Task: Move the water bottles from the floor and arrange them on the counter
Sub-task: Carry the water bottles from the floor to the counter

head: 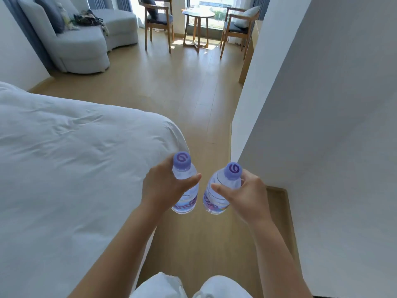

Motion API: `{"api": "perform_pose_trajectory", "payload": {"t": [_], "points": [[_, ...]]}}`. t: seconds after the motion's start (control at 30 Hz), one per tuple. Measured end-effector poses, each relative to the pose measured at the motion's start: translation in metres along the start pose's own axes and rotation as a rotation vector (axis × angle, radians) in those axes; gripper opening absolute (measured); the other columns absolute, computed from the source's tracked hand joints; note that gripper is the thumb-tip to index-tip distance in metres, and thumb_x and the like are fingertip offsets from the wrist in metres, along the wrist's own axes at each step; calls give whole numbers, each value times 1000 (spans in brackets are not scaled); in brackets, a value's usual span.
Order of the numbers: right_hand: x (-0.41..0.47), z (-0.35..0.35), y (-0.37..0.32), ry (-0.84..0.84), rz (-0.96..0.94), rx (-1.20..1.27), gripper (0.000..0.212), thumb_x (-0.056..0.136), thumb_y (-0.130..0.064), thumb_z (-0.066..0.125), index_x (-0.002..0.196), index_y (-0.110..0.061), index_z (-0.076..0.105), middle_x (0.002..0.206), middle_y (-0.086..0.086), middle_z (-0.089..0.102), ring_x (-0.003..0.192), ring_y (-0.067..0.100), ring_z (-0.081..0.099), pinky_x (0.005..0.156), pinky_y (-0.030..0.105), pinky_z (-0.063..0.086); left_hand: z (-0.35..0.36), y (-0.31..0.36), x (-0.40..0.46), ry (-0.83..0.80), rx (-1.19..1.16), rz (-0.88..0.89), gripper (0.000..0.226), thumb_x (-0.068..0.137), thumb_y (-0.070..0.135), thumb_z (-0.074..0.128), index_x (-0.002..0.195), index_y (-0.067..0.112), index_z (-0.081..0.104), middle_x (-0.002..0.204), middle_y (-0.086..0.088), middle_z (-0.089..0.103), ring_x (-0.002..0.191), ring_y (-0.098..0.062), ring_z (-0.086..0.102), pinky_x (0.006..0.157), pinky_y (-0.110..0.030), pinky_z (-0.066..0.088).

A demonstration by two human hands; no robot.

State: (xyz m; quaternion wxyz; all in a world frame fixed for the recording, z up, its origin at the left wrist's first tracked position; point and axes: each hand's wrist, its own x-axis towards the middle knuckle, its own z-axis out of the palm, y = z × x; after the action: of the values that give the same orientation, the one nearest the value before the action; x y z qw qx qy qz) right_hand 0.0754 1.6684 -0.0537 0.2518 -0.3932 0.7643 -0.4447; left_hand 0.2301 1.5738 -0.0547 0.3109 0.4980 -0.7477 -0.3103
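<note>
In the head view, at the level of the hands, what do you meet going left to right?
Bed → left hand → the bottle it grips → the bottle gripped by the right hand → right hand → white wall.

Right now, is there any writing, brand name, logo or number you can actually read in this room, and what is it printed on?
Left water bottle, held in the left hand: purple lettering on the label, curved away and blurred, not readable.
Right water bottle, held in the right hand: purple and multicoloured label print, too blurred to read.
Both purple caps: a white swirl logo, no letters.
No other text is readable.
</note>
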Motion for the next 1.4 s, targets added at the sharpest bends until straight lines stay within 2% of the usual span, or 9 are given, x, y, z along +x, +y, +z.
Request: {"api": "perform_pose_trajectory", "payload": {"t": [0.23,0.47,0.63,0.87,0.97,1.07,1.13,1.23,1.4], "points": [[133,13,-2,16,23,-16,28,65,-33,82,87,-23,69,78,-7,70,76,12,67,71,37,56,38,-11,131,-31,5,35,38,66,48,78,85,38,47,77,14,56,73,-15,56,72,-27,47],[310,-3,-9,13,-43,-44,28,66,-33,82,88,-21,69,78,-8,69,75,11,65,72,36,56,103,14,293,-11,-8,26,36,65,46,77,85,37,49,68,22,51,69,-11,53,67,-22,37],[428,-23,-17,17,-79,-64,29,66,-31,81,90,-20,69,80,-5,70,77,14,65,73,37,55,139,35,395,2,-12,-13,38,66,47,76,92,26,59,75,10,58,75,-18,57,71,-26,43],[565,-26,-19,40,-76,-84,27,65,-31,81,87,-19,70,79,-2,69,77,18,64,73,40,54,180,38,519,9,7,-21,39,68,47,76,94,21,61,75,5,59,76,-23,59,71,-31,48],[626,-17,-19,46,-66,-91,25,65,-31,81,85,-20,70,76,-2,69,75,18,64,72,41,54,198,32,580,18,8,-25,40,66,48,77,94,22,63,70,9,56,72,-19,55,67,-26,40],[694,-4,-22,60,-54,-88,25,64,-32,81,83,-22,69,75,-4,69,74,18,65,72,40,54,214,23,653,2,-4,-15,33,63,51,75,78,36,51,61,21,49,61,-11,50,57,-22,35],[741,7,-26,75,-50,-90,24,64,-32,82,83,-22,69,74,-5,69,74,17,65,71,39,55,225,20,706,-38,-1,1,32,62,55,73,70,41,45,57,23,49,57,0,49,52,-14,32],[812,21,-35,123,-46,-86,22,64,-28,82,79,-22,68,69,-7,67,70,11,63,68,36,54,237,21,789,-99,-10,13,31,61,56,72,65,47,42,58,26,50,59,11,48,53,-8,30],[917,33,-52,230,-64,-74,23,65,-28,82,74,-32,61,66,-18,63,72,2,62,61,25,52,255,24,914,-166,-63,35,28,61,57,71,67,45,46,63,26,55,65,9,52,55,-11,34]]}}
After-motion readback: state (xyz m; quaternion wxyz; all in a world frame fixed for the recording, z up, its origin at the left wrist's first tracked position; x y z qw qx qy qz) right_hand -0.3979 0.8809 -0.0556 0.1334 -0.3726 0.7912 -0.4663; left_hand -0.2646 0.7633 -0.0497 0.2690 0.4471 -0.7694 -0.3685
